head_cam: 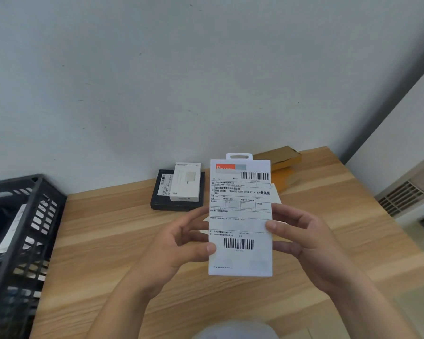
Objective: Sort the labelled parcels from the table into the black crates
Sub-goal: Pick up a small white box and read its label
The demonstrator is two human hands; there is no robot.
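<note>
From my feed it's a pretty plain room. The worktop is light wood-grain laminate, pushed right into a corner. The wall behind it is off-white with a bunch of small scuffs and marks. A second wall meets it on the right, with a shadowy grey line down the corner. Low down on the right there's a slatted vent grille. Light looks soft and even, no harsh shadows.

A pale grey wall (scuffed with small dark marks) rises behind the wooden table's far edge. Past the table's right edge, low on the side wall, sits a white louvred vent grille.
</note>
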